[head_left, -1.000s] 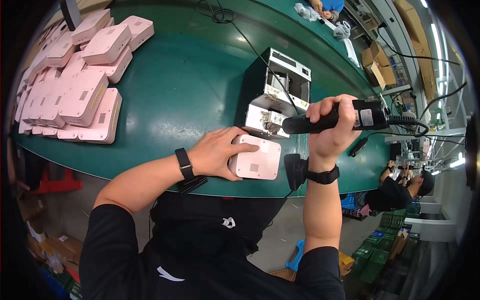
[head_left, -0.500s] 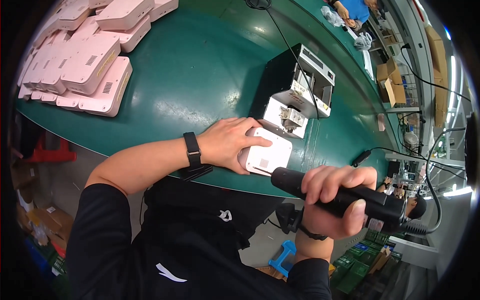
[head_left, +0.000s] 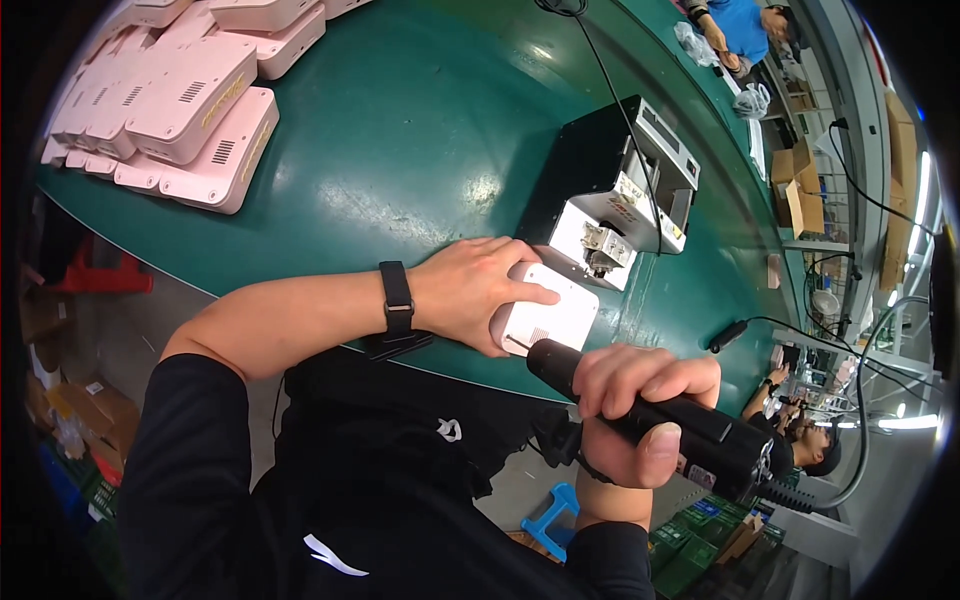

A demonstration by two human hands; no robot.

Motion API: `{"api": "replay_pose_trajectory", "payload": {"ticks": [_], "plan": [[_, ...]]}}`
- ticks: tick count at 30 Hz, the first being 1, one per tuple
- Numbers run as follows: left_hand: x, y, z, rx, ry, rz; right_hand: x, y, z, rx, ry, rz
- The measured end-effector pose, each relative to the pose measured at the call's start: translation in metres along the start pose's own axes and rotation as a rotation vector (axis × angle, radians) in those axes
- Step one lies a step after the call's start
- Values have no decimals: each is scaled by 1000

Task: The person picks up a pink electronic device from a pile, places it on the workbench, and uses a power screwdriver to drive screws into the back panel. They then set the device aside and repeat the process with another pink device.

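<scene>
A white, rounded plastic housing (head_left: 560, 312) with a small vent grille lies on the table near its front edge. My left hand (head_left: 475, 288) grips its left side, fingers over the top and thumb along the near side. In my right hand (head_left: 645, 400) is a black corded electric screwdriver (head_left: 715, 440), tilted, its nose pointing left. Its thin bit reaches the housing's near left corner; whether it sits in a screw hole I cannot make out. Just beyond the housing stands a black and silver screw feeder (head_left: 605, 205).
Several pale pink-white housings (head_left: 190, 110) are piled at the far left of the green table (head_left: 390, 130). A black cable hangs across the feeder. A black plug-like piece (head_left: 728, 336) lies at right. A co-worker in blue (head_left: 745, 30) sits across the table; another person is at the far right.
The screwdriver has shifted left over the housing, its bit now nearer the corner and showing less length. My left hand keeps its grip. The whole view has moved slightly.
</scene>
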State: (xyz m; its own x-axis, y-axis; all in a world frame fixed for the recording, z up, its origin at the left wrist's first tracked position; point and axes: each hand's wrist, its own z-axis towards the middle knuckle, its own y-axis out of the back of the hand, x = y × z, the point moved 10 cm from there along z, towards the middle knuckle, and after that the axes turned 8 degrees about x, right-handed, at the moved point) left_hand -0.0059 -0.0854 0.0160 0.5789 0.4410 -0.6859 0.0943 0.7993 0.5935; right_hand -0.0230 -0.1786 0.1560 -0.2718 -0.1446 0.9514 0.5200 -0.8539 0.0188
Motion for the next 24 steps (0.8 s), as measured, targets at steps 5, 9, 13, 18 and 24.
{"api": "replay_pose_trajectory", "payload": {"ticks": [5, 9, 13, 18, 24], "plan": [[0, 0, 0, -6, -8, 0, 0, 1, -2, 18, 29, 27], [-6, 5, -1, 15, -8, 24, -2, -2, 6, 20, 38, 33], [-15, 19, -4, 62, 85, 43, 28, 28, 8, -77, 154, 161], [0, 34, -64, 211, 560, -429, 34, 116, -26, -333, 255, 211], [8, 15, -143, 20, 1085, -1432, -25, 179, -94, -604, 84, 115]]}}
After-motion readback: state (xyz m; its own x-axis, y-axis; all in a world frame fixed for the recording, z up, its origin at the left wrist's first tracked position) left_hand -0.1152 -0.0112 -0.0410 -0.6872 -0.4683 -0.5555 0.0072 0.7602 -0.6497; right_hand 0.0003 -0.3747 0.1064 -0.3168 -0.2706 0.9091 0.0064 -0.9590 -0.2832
